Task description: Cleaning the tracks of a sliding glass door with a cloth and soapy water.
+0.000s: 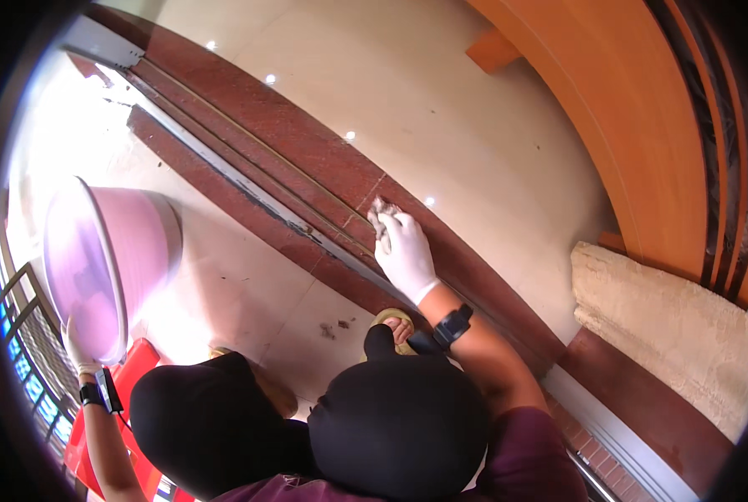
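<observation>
My right hand [406,260] wears a white glove and is closed around a crumpled greyish rag [381,214]. It presses the rag to the dark red stone threshold [338,173], beside a narrow track groove. On the far left stands a pink plastic tub [139,238]. My left hand [78,347], also gloved, is at the tub's near rim with its fingers over the edge; the fingertips are partly washed out by glare. Whatever lies inside the tub cannot be made out.
A metal door track [248,186] runs diagonally along the threshold. Something red [142,361] lies below the tub, next to a dark metal grille [24,289]. At right are a curved orange panel [616,109] and a beige mat [671,314]. Dark crumbs [329,329] lie near my sandalled foot [399,328].
</observation>
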`<state>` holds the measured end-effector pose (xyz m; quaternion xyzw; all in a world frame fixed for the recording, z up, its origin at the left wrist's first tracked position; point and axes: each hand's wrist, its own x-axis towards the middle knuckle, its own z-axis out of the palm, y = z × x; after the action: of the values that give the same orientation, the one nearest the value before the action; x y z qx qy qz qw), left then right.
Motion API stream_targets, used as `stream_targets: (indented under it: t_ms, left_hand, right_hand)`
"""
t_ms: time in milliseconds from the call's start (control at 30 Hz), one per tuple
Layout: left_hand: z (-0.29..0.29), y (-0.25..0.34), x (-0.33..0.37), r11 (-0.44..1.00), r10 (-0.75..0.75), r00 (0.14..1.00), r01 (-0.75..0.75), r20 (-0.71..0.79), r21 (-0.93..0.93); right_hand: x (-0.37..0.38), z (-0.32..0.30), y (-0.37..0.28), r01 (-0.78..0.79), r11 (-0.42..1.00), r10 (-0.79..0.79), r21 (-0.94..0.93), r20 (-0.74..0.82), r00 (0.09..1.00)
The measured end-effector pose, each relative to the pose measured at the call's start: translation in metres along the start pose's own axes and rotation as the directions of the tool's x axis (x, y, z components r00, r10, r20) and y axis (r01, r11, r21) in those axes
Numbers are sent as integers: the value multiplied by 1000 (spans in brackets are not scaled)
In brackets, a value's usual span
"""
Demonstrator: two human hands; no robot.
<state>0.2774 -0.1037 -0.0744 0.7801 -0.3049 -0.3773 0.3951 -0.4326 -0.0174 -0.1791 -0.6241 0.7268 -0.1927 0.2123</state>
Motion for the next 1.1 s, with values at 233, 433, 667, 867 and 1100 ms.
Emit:
stream_targets:
  t_ms: [233, 433, 667, 867, 1100]
  left_hand:
    - [11, 8, -15, 999, 42, 999, -42, -2, -33]
    - [9, 9, -15, 993, 25, 1000, -24, 3, -119]
    - [10, 13, -21, 992, -8, 1000, 5, -19, -129]
    - [12, 4, -14, 991, 11, 1000, -9, 13, -134]
    - [-11, -3, 0, 990, -9, 1000, 11, 19, -142]
  right_hand:
    - [69, -26, -17, 142, 871, -277, 471, 230, 933]
    - [73, -8, -35, 600, 799, -502, -40, 505, 702]
    - [-25, -50, 14, 621, 722, -420, -305, 519, 744]
    - [-120, -96, 71, 405, 848, -182, -342, 530, 828]
    - [-79, -98, 53, -165, 958, 31, 233, 489, 872]
